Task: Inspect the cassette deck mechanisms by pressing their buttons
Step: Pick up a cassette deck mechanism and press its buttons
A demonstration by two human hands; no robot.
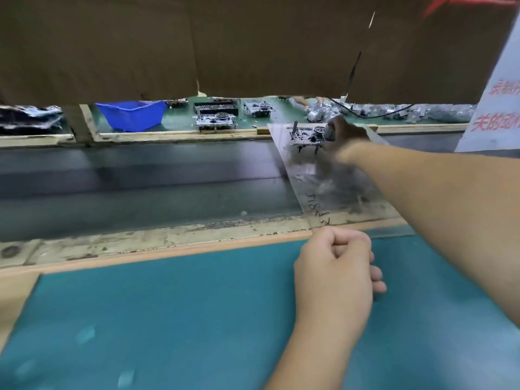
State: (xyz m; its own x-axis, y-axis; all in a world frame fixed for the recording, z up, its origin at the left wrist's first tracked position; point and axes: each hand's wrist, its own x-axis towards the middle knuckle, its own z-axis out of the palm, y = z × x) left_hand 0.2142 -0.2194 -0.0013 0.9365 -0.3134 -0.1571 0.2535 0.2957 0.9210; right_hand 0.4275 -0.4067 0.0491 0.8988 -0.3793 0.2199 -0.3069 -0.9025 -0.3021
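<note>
My right hand (342, 133) grasps one cassette deck mechanism (306, 135) across the conveyor (140, 178); left hand (336, 266) clenched, holding nothing; no button pressed yet, I judge.

mat (168, 319): teal, smooth, a bit shiny | belt (140, 178): dark, matt | rail (140, 243): wood, worn, rough | sheet (337, 198): clear plastic, scuffed | bin (132, 115): blue shiny plastic | cassette deck (306, 135): metal bits

Factory assembly line: conveyor belt (140, 178), cassette mechanisms (215, 121).
</note>
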